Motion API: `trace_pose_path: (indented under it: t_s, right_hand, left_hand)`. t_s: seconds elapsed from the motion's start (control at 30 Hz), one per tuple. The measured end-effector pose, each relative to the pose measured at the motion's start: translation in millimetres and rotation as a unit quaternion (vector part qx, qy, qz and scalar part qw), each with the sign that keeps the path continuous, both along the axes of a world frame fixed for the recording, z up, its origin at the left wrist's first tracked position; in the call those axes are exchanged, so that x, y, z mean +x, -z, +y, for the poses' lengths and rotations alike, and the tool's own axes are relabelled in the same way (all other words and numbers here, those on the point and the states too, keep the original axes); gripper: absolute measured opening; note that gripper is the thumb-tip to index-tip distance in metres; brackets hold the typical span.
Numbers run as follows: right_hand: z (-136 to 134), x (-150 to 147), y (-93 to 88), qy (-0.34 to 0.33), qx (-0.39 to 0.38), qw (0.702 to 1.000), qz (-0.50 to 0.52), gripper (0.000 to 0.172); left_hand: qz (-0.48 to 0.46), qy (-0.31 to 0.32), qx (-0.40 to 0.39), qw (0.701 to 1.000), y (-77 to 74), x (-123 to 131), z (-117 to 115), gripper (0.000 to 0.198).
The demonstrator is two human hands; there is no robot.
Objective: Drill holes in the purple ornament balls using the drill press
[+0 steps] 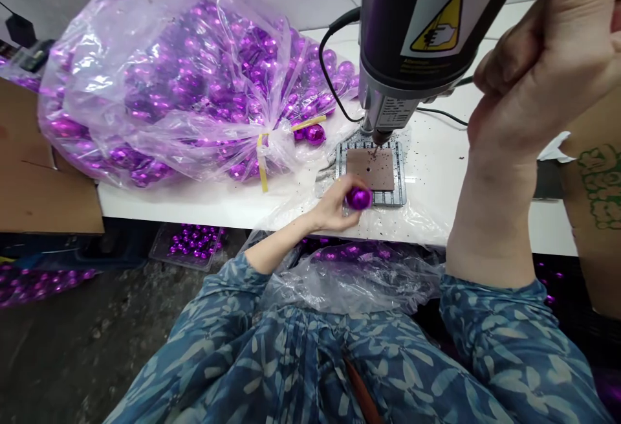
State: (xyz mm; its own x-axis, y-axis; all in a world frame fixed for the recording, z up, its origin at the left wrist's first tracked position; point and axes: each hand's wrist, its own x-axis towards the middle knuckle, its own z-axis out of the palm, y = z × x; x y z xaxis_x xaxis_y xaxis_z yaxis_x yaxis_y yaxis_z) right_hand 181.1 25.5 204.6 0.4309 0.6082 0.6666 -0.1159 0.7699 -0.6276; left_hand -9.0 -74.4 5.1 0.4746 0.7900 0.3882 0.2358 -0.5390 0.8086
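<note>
My left hand (336,207) pinches a shiny purple ball (359,198) at the near edge of the drill press base (399,178). Just beyond the ball lies a brown board (381,175) with a small dark hole, dusted with dark shavings. Over the board hangs the drill bit (375,150), under the black drill press motor (427,42) with its yellow warning label. Raised high at the right of the motor, my right hand (557,55) has its fingers curled closed. Whatever it grips is hidden or out of frame.
A large clear bag (169,81) of purple balls, tied with yellow ribbon, fills the table's left side. Cardboard boxes (43,158) stand at both sides. Clear plastic (349,281) covers my lap. A tub (187,246) of purple pieces sits below the table. Black cables run behind the drill.
</note>
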Motion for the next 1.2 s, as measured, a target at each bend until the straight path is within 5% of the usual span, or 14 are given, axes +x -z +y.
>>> trace_pose_path:
  t_s: [0.07, 0.13, 0.23, 0.37, 0.5, 0.83, 1.0, 1.2]
  right_hand:
    - [-1.9, -1.0, 1.0, -0.003, 0.009, 1.000, 0.019, 0.026]
    - [-5.0, -4.8, -0.7, 0.017, 0.001, 0.999, 0.031, 0.026]
    - [-7.9, -9.5, -4.9, 0.038, -0.026, 0.998, 0.035, 0.028]
    - [-6.5, -7.6, -5.6, 0.005, -0.003, 0.998, 0.055, 0.028]
    - [-2.0, -5.0, -2.4, -0.023, 0.036, 0.997, 0.067, 0.029]
    - [-1.9, -7.8, 0.0, 0.002, 0.056, 0.997, 0.044, 0.032]
    - [-5.4, -10.6, -3.0, 0.010, 0.067, 0.996, 0.064, 0.035]
    - [-7.5, -7.5, -1.3, 0.013, 0.060, 0.998, 0.022, 0.028]
  left_hand:
    - [0.045, 0.079, -0.005, 0.996, -12.7, -14.0, -18.4, 0.041]
    - [0.057, 0.063, -0.015, 0.996, -17.5, -26.4, -17.0, 0.044]
    - [0.045, -0.110, -0.008, 0.993, -12.7, -41.4, 26.0, 0.045]
    - [0.111, -0.327, -0.024, 0.938, -1.7, -51.2, 109.1, 0.019]
    - [0.114, -0.410, -0.118, 0.897, 8.0, -50.7, 150.0, 0.024]
    - [-0.140, -0.271, -0.133, 0.943, 8.2, -47.3, 125.9, 0.030]
    - [-0.193, -0.218, -0.149, 0.945, 5.7, -36.3, 103.7, 0.050]
    - [-0.214, -0.142, -0.213, 0.943, 19.9, -11.0, 93.6, 0.059]
